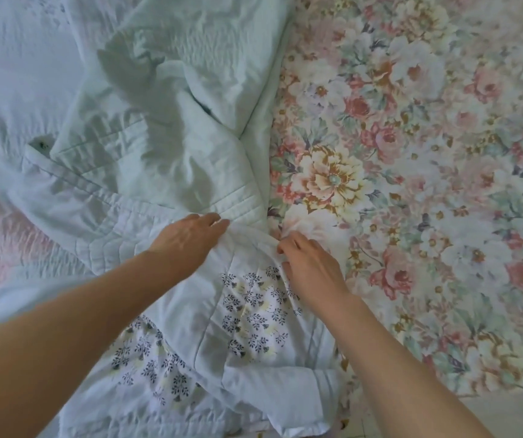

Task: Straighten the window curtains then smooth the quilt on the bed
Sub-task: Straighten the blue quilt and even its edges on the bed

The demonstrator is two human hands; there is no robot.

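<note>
Two hands, left and right, grip one rumpled quilt.

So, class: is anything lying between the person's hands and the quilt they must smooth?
Nothing visible. The left hand and right hand already rest on the rumpled quilt, gripping a fold at its edge beside the floral sheet.

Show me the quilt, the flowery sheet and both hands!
quilt (165, 128): head view, rumpled middle.
flowery sheet (427, 153): head view, bare part.
left hand (187, 238): head view, back.
right hand (312, 267): head view, back.
</note>
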